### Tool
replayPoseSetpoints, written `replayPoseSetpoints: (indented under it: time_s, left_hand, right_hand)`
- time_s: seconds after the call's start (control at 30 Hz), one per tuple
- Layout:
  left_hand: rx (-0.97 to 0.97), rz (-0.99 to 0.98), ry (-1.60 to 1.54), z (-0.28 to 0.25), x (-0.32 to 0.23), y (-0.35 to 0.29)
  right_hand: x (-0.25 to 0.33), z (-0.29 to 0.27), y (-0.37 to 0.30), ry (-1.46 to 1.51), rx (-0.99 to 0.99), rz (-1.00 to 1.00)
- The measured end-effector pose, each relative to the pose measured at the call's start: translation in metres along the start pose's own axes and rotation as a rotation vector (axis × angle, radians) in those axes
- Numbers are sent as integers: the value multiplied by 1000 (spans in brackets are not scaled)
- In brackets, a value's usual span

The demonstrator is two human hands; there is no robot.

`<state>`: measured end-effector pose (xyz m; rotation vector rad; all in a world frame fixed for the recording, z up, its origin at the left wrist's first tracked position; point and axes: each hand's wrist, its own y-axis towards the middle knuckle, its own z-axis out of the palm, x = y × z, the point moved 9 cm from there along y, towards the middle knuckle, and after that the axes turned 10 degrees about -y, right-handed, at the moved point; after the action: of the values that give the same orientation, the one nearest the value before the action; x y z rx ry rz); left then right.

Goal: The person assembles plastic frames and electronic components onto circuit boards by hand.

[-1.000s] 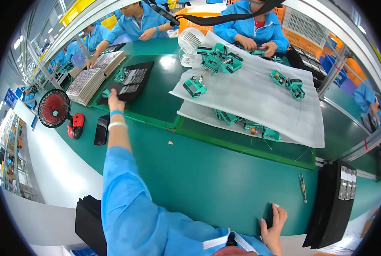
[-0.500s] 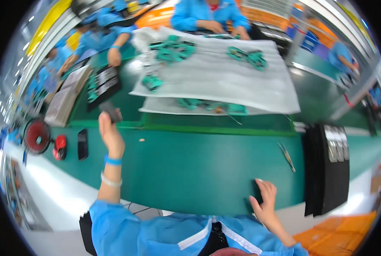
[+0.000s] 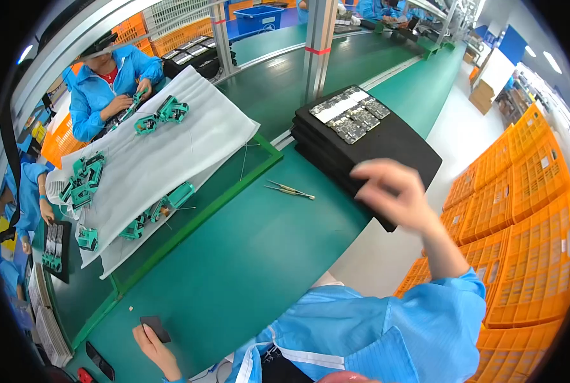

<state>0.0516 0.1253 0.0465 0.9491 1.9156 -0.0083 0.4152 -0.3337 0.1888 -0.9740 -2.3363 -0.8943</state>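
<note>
At the lower left, my left hand is closed on a small, flat, dark grey rectangular piece, thumb on top, just above the green tabletop. My right hand is raised over the near edge of a stack of black foam sheets. It is slightly blurred, with thumb and curved fingers apart and nothing visible between them. Rows of small circuit boards lie on the top sheet, some pale and some dark. Tweezers lie on the green table, left of the stack.
White foam sheets bearing green-framed assemblies lie beyond a green ledge. A co-worker handles another there. A metal post stands behind the foam stack. Orange crates are piled at right. A phone lies lower left.
The view has swung right. My right hand has moved from the table's near edge to above the black foam stack. My left hand still holds the dark piece, now closer to the table's near side.
</note>
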Motion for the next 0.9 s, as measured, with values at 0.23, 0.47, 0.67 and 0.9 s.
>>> replayPoseSetpoints:
  time_s: [0.23,0.47,0.67,0.9]
  left_hand:
    - [-60,-28,8,-11,26,-11]
    - [-167,-81,-1,-46,11,-22]
    - [-181,-51,-37,-62,2,-28]
    - [-78,-164,-289,-4,-27,-16]
  right_hand:
    - [-286,-141,70,-694,-481,352]
    - [-330,-95,125,-782,-120,504]
    - [-327,-115,121,-645,-82,586]
    - [-290,-109,81,29,-246,687]
